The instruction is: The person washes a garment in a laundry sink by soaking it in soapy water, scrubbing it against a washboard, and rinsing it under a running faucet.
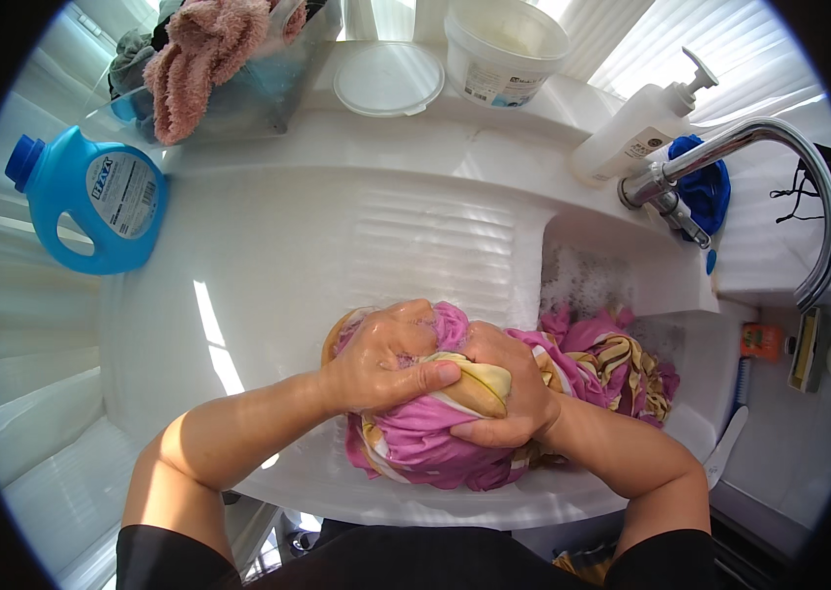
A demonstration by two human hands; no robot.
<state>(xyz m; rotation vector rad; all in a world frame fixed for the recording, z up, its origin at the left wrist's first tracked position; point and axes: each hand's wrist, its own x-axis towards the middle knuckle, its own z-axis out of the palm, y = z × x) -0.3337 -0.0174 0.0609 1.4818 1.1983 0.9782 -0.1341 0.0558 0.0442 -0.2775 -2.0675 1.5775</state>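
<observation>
A wet pink cloth with yellow and white patterning [425,438] is bunched on the washboard side of a white sink [268,216]. My left hand [386,359] is closed round its upper left part, thumb across a yellow fold. Close beside it, my right hand [512,379] grips the same cloth, with its thumb pressed along the near side. The two hands are nearly touching. From them the cloth trails right into the basin [612,265], where its far end [622,364] lies in foamy water. Ridges of the washboard [435,246] show just beyond my hands.
Along the left stands a blue detergent jug [120,206]. At the back are a clear bin [268,98] with a pink fluffy cloth [204,64], a white lid [389,79] and a white tub [506,54]. A pump bottle [636,133] and curved faucet [779,133] rise at right, near a brush [728,442].
</observation>
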